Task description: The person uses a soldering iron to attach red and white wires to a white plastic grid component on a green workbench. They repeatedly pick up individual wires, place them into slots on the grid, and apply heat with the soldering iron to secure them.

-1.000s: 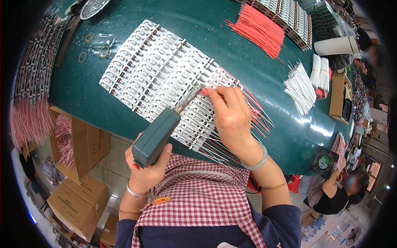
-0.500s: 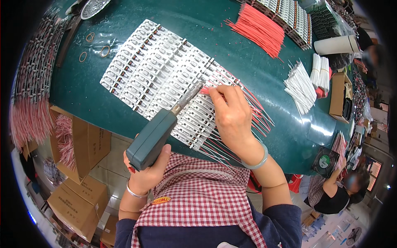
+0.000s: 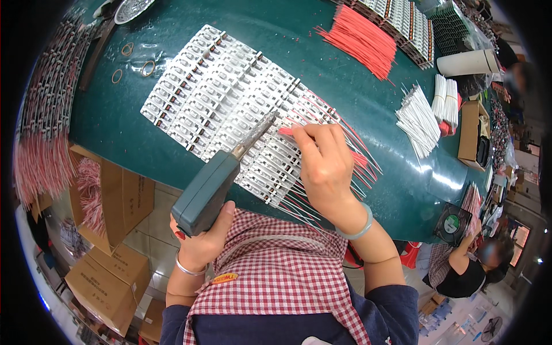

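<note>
My left hand (image 3: 201, 244) grips a dark green soldering gun (image 3: 206, 192), its metal tip slanting up to the right over a panel of white boards (image 3: 213, 92). The boards lie side by side in rows, with small black and brown parts along some edges. In my right hand (image 3: 326, 167) are red wires (image 3: 286, 131), pinched between thumb and fingers, their ends close to the gun's tip. Red and white wires (image 3: 363, 150) trail off the panel's right edge, partly under my right hand. Whether the tip touches a board is too small to tell.
Red wires (image 3: 362, 40) lie in a pile at the back, beside stacked board panels (image 3: 402, 26). Loose white wires (image 3: 417, 123) are on the right. A cooling fan (image 3: 452, 223) sits at the right edge. Cardboard boxes (image 3: 106, 276) stand lower left; another person (image 3: 466, 264) is lower right.
The soldering gun's tip has drawn back slightly to the left and down from the red wires. My right hand has shifted slightly right and down, still pinching red wires.
</note>
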Motion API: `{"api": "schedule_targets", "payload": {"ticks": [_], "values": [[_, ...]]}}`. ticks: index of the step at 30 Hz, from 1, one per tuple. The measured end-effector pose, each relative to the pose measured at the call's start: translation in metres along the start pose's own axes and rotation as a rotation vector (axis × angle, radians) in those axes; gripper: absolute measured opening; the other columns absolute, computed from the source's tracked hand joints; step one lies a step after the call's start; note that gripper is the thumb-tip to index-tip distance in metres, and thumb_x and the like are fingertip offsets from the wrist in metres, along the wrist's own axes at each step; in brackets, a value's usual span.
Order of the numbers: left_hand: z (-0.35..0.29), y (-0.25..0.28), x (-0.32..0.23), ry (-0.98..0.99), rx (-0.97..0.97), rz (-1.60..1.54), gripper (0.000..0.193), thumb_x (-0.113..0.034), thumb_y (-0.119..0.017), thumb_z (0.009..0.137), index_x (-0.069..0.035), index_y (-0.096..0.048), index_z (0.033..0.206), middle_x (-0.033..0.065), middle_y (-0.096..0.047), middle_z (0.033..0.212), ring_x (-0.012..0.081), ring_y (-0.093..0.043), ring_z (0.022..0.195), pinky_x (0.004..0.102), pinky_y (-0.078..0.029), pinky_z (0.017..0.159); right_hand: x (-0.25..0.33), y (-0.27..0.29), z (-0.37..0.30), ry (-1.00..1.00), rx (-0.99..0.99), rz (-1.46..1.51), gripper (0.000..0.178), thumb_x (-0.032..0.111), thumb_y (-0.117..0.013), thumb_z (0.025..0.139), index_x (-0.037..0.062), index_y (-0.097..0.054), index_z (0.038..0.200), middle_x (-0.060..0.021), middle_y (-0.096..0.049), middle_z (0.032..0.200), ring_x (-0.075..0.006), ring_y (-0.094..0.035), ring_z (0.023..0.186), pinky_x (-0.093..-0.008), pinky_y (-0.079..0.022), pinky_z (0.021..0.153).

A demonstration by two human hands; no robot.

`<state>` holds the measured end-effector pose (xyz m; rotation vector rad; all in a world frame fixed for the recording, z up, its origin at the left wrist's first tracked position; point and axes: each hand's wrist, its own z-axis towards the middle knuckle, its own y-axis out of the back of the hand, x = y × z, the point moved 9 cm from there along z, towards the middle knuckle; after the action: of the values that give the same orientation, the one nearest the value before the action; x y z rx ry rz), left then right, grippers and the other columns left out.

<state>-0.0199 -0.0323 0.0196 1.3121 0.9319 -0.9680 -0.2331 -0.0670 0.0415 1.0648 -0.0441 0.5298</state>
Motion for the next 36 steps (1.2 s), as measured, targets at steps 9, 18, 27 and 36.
{"api": "schedule_targets", "payload": {"ticks": [9,18,27,36], "values": [[-0.002,-0.002,0.002,-0.016,0.036,-0.028,0.020,-0.001,-0.078,0.077,0.003,-0.071,0.096,0.0091,-0.073,0.085,0.0139,-0.067,0.069,0.0260,-0.051,0.062,0.002,-0.007,-0.003,-0.017,0.024,0.010,0.036,-0.003,-0.065,0.068,-0.0086,-0.067,0.103,-0.0126,-0.060,0.092,-0.0260,-0.056,0.082,-0.0334,-0.050,0.063],[0.001,-0.007,-0.002,-0.040,0.083,-0.015,0.019,0.003,-0.076,0.077,0.003,-0.069,0.095,0.0076,-0.068,0.089,0.0118,-0.062,0.070,0.0247,-0.048,0.061,0.004,-0.009,-0.002,-0.015,0.049,-0.016,0.032,-0.002,-0.065,0.070,-0.0082,-0.066,0.101,-0.0126,-0.059,0.093,-0.0258,-0.056,0.083,-0.0332,-0.050,0.063],[-0.010,-0.001,0.012,0.045,0.103,0.004,0.023,0.000,-0.076,0.080,0.002,-0.069,0.103,0.0076,-0.071,0.089,0.0137,-0.065,0.071,0.0265,-0.051,0.064,0.005,-0.008,-0.002,-0.015,0.037,-0.032,0.030,-0.001,-0.065,0.070,-0.0069,-0.067,0.099,-0.0118,-0.059,0.091,-0.0256,-0.056,0.083,-0.0333,-0.050,0.063],[-0.011,0.006,0.009,0.065,0.013,-0.044,0.022,-0.003,-0.078,0.080,0.002,-0.072,0.100,0.0086,-0.074,0.085,0.0148,-0.069,0.071,0.0270,-0.054,0.065,0.006,-0.003,-0.002,0.001,0.000,-0.014,0.032,-0.001,-0.064,0.069,-0.0066,-0.067,0.100,-0.0119,-0.060,0.092,-0.0256,-0.057,0.081,-0.0334,-0.049,0.063]]}}
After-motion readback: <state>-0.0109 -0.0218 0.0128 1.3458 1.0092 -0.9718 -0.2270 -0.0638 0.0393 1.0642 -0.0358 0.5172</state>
